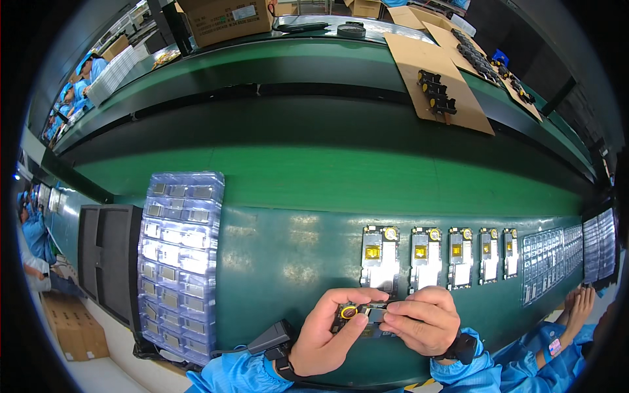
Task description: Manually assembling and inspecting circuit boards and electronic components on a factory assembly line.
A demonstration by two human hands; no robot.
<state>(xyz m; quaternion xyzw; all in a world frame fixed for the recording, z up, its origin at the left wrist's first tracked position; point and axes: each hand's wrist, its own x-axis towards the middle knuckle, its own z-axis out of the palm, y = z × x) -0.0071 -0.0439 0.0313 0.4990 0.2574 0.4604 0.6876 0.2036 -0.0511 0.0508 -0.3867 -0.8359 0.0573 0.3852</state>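
Close to the front edge of the bench, my left hand is closed on a circuit board with a round yellow-rimmed part at its left end. Its thumb lies along the board's near side. My right hand is pinched at the board's other end, and its fingertips hide what lies between them. Beyond my hands stands a row of several similar boards, each with a yellow ring, a yellow patch and a bright silvery area. The nearest of them is partly behind my fingers.
A clear plastic tray of flat grey parts lies left, beside a black tray. More clear trays are at right, near a co-worker's hands. Cardboard with black parts and a carton rest on the far ledge.
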